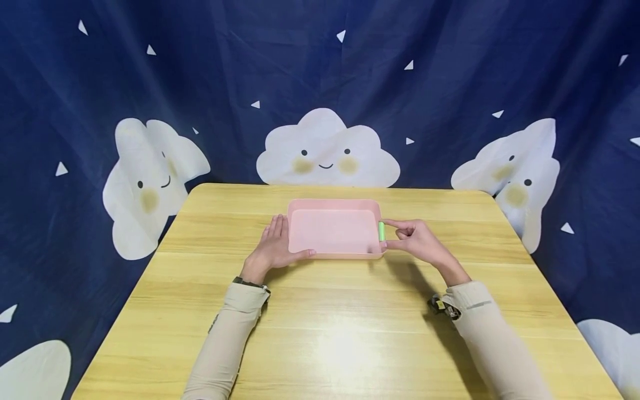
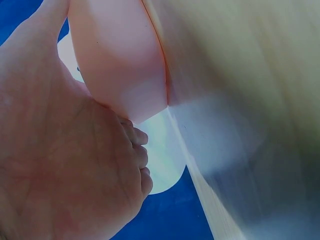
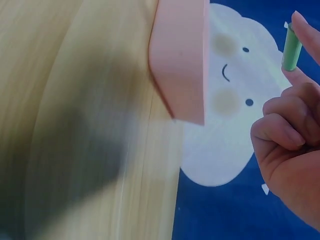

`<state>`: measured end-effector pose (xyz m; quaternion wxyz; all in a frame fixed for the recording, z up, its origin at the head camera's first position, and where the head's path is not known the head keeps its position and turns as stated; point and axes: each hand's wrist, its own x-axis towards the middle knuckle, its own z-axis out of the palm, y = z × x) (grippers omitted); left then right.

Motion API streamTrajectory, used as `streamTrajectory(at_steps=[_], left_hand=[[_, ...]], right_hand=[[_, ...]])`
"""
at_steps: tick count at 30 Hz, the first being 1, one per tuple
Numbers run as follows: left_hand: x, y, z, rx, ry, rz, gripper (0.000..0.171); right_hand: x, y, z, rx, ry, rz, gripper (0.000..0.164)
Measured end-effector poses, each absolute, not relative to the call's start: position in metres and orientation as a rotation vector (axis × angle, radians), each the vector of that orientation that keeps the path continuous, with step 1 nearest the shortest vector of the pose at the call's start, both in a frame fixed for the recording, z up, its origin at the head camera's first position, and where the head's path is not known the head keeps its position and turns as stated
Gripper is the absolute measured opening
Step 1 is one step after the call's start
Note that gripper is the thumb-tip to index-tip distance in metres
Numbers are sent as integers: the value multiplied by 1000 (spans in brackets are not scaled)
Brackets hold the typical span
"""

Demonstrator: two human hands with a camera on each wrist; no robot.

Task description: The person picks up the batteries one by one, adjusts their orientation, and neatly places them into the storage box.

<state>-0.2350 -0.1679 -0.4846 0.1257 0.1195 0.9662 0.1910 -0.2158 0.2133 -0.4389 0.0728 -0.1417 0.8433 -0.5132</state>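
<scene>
L hand [image 1: 273, 246] spread vs tray [image 1: 334, 231]; R hand [image 1: 419, 242] pinches green cyl [image 1: 382, 231] by its ends. Prob light, stiff, maybe slick; ends ok to grip.

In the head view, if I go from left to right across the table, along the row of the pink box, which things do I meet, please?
Left hand → pink box → green cylinder → right hand.
</scene>
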Motion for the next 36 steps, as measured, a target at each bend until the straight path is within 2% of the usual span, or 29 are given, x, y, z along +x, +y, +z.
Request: streamTrajectory(at_steps=[26,36], left_hand=[[-234,-167,-485,354,2816,552,132],[-234,-168,-484,354,2821,545,133]], right_hand=[[-259,131,-459,-408,2251,-1830,65],[-267,102,-467,-309,2107,-1920,66]])
